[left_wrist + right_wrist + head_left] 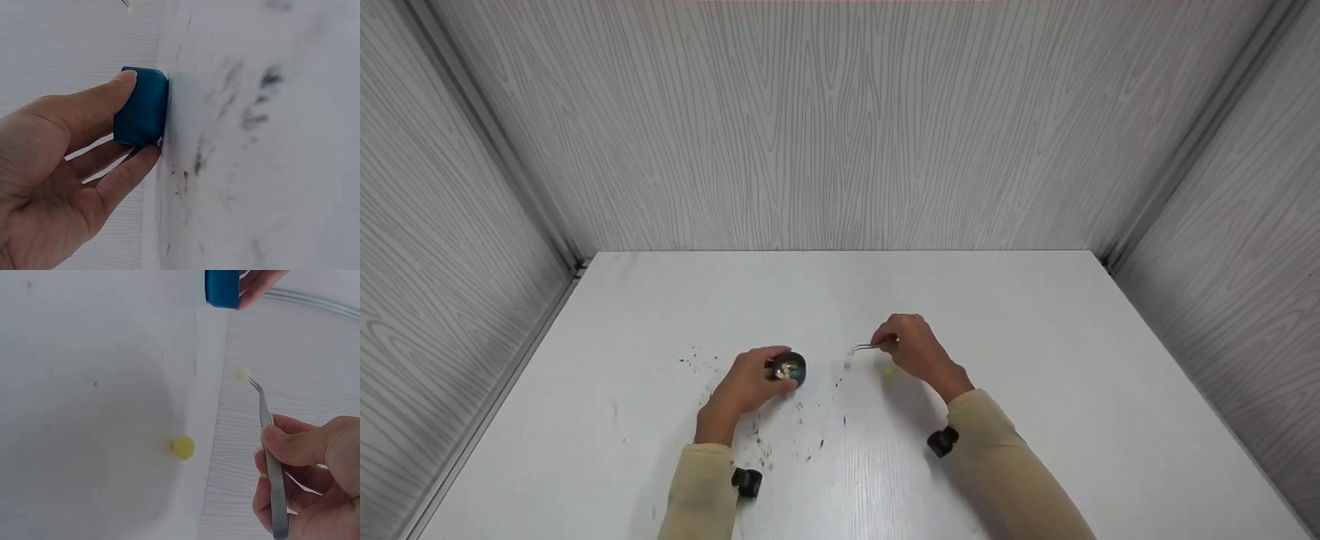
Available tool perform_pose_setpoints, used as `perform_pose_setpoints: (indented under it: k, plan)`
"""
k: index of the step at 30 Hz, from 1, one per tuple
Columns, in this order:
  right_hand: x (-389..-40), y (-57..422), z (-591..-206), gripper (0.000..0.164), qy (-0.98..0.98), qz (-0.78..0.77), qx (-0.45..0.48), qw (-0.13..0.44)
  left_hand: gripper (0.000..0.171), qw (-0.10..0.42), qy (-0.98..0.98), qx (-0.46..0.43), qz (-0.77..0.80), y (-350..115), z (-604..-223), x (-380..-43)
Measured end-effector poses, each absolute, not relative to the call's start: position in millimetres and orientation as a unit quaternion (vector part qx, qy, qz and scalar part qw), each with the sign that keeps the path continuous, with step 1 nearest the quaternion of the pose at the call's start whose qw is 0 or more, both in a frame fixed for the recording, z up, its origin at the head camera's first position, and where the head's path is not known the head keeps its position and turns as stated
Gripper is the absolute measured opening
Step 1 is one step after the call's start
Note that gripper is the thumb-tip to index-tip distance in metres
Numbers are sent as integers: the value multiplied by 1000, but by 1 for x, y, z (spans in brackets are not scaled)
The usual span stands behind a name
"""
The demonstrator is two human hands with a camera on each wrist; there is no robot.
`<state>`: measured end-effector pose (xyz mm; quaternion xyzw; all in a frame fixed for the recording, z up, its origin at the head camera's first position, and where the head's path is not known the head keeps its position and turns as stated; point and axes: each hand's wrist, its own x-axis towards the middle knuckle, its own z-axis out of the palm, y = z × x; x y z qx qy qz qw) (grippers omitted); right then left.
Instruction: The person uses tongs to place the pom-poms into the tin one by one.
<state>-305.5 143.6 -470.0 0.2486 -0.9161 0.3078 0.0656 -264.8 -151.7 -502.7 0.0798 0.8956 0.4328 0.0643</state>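
Note:
My left hand (750, 382) grips a small round blue cup (790, 368) around its side. Several pale and yellowish bits show inside it in the head view. The left wrist view has the cup (142, 107) between thumb and fingers, its base at the white tabletop. To the right, my right hand (913, 346) pinches bent-tip metal tweezers (271, 461) between thumb and fingers. A small pale yellowish ball (241, 374) is at the tweezers' tip, above the table. Below that hand a yellow ball (183, 447) lies on the tabletop.
Dark smudges and specks (761, 442) mark the white tabletop (1110, 420) around and in front of the left hand. Grey wood-grain panels (840, 127) stand at the back and both sides. A black wrist device (748, 482) sits at each sleeve.

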Motion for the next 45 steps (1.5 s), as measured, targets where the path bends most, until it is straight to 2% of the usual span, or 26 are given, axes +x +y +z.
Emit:
perform_pose_setpoints:
  k: [45]
  plan:
    - [-297,79,-470,18,-897,303,313,70,58,56,894,88,436,-152,-504,-266]
